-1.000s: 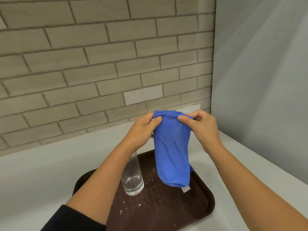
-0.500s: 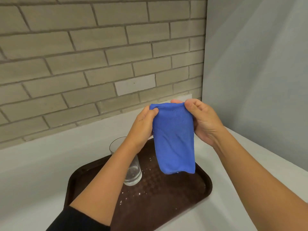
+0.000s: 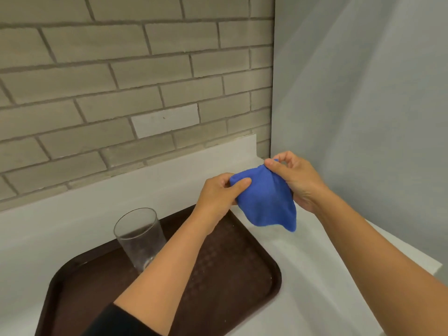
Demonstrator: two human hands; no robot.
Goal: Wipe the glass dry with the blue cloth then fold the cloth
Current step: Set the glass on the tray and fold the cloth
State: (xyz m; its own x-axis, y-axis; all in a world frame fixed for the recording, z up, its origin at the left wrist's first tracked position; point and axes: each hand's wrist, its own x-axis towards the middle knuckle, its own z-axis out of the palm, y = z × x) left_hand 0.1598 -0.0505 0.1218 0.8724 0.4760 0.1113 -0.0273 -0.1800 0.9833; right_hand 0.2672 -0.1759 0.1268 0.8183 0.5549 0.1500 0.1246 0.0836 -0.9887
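Near me the glass [image 3: 139,238] stands on the tray [image 3: 230,275], and beyond it my left hand [image 3: 218,192] and right hand [image 3: 298,180] pinch the blue cloth [image 3: 266,200] by its top corners above the counter [image 3: 315,275], the cloth shorter than a second ago, so folding seems underway.

White desk [image 3: 48,234] in a corner.
Tan brick wall [image 3: 121,69] at 11 o'clock, one pale brick [image 3: 166,120]; plain grey wall [image 3: 363,93] at 2 o'clock.
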